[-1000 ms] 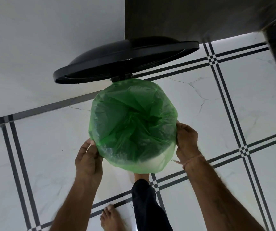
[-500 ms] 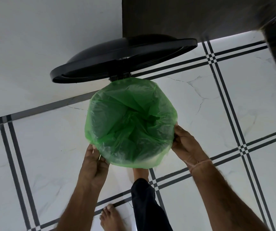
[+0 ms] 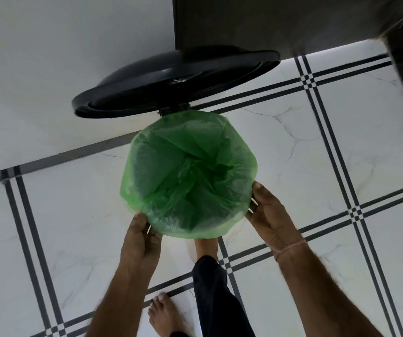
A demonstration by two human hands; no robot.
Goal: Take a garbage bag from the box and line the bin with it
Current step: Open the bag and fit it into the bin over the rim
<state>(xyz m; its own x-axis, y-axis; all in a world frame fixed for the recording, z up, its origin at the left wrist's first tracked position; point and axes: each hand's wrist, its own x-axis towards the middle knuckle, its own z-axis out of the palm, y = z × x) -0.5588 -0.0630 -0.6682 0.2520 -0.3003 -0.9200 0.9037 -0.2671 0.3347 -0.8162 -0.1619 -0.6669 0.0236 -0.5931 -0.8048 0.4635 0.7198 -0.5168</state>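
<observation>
Grasping the green bag (image 3: 188, 176) rim, left grip (image 3: 140, 239) and right grip (image 3: 272, 220); no writing legible.

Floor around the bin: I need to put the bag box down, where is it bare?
Bare tile lies left of the green bag, beyond the left hand, and right of the right hand. It is crowded in front, at the feet, and behind, under the open lid.
</observation>
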